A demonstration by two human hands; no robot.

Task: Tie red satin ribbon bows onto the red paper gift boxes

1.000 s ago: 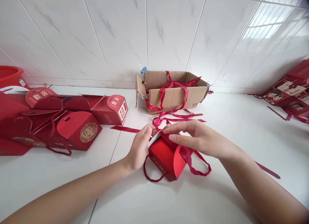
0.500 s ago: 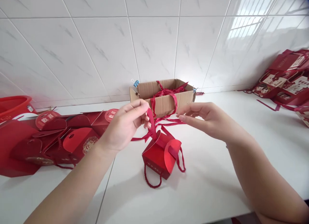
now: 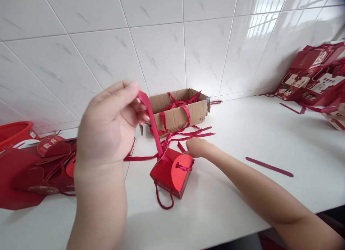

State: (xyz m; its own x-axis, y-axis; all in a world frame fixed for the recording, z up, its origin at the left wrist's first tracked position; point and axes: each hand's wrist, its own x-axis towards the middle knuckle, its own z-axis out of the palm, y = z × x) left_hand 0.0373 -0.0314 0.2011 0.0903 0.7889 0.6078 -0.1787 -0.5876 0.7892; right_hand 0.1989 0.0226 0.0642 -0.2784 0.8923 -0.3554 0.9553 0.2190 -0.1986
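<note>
A small red gift box (image 3: 167, 171) with a rounded flap stands on the white table, and a twisted cord handle (image 3: 163, 203) hangs at its front. A red ribbon (image 3: 153, 126) rises from its top, stretched fairly straight. My left hand (image 3: 113, 117) pinches the upper end of that ribbon between thumb and fingers, well above the box. Ribbon also passes through a hole in the flap (image 3: 182, 172). My right hand (image 3: 198, 147) is closed low against the box's far right side, beside a short ribbon end (image 3: 181, 146). Its fingertips are hidden, so what it grips is unclear.
Behind the box sits a cardboard carton (image 3: 178, 117) of red ribbons, some trailing over its front onto the table. Red boxes (image 3: 48, 167) and a red basin (image 3: 16, 133) stand left. More boxes (image 3: 309, 75) are stacked right. A dark red strip (image 3: 269, 167) lies at right.
My left hand has risen and moved left, drawing out a longer stretch of ribbon. My right hand has come down from above the table to the box's side and closed. The view has shifted slightly.
</note>
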